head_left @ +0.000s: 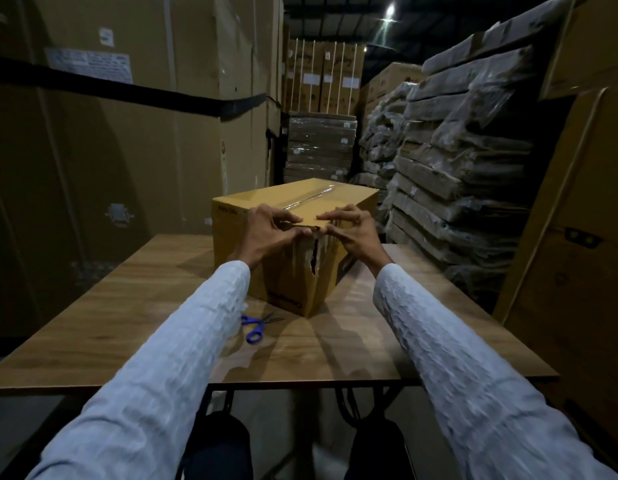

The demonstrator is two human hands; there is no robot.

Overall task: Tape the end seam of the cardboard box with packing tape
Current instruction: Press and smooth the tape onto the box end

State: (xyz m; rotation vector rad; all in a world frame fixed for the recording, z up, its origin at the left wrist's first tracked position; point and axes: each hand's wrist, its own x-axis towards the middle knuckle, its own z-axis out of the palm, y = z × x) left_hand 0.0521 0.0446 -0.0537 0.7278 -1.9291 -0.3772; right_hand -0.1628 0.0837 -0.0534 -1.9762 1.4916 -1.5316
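Cardboard box (262, 216) sits mid-table (127, 306), nearer far edge. Left hand (266, 233) and right hand (352, 233), fingers curled, pinch torn tape (312, 249) at near top edge. Box stiff; weight unknowable. Tape thin, sticky, tears easily: grip ends, pull taut.

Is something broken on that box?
Yes. The cardboard box has a ragged dark gap down its near end seam, with wrinkled tape strips around it. Both hands, left and right, are at its top edge.
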